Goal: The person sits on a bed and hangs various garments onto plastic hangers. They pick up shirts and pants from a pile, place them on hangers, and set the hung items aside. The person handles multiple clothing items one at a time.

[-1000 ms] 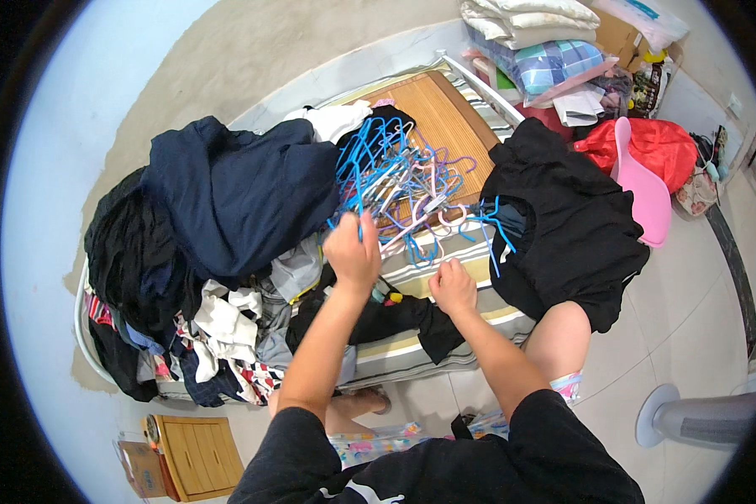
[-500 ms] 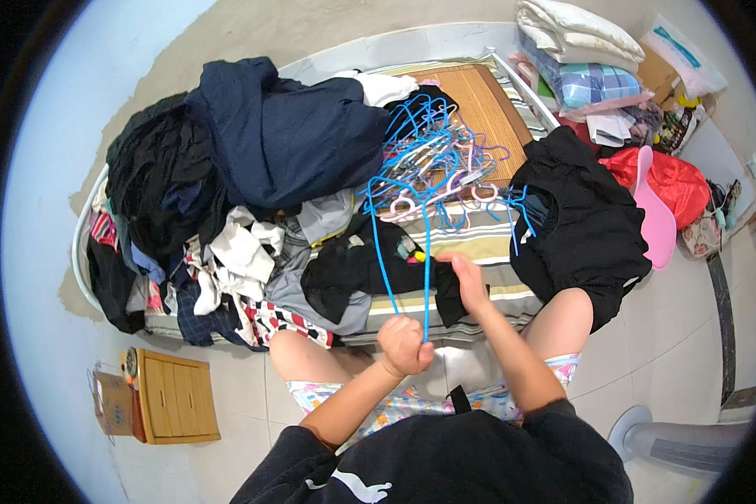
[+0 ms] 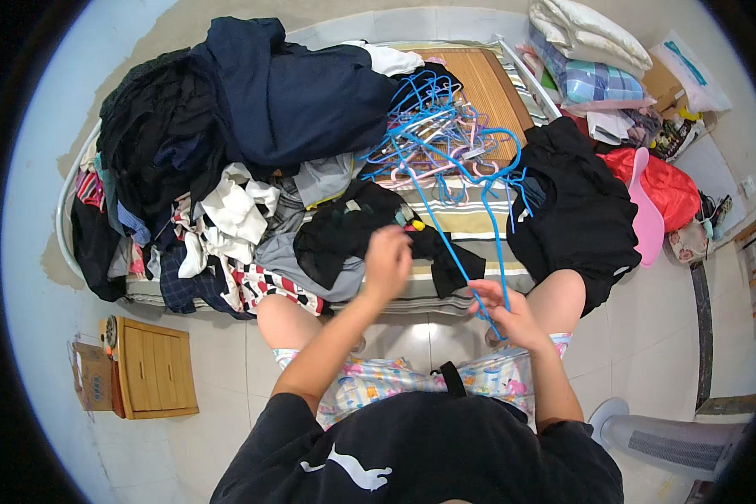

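A blue clothes hanger [image 3: 501,248] stands out in front of me, its hook end reaching over the pile of hangers. My right hand [image 3: 517,319] grips its lower end above my right knee. Over a crumpled black garment [image 3: 332,244] with a small yellow spot, my left hand [image 3: 389,267] is in motion; its fingers are smeared, and whether they touch the cloth cannot be told. Behind lies the tangled heap of blue, pink and purple hangers [image 3: 433,126]. A black top [image 3: 575,206] is spread on the bed's right side, beside my right knee.
A large heap of clothes with a navy cloth [image 3: 302,101] on top fills the bed's left. A brown mat [image 3: 487,84] lies behind the hangers. Right of the bed are a pink plastic piece [image 3: 649,214], a red bag [image 3: 672,189] and a fan [image 3: 672,441]. A wooden cabinet [image 3: 155,370] stands at left.
The hanger has passed from my left hand to my right and swung rightward. My left hand has moved up over the black garment. My right hand has come down and closed on the hanger.
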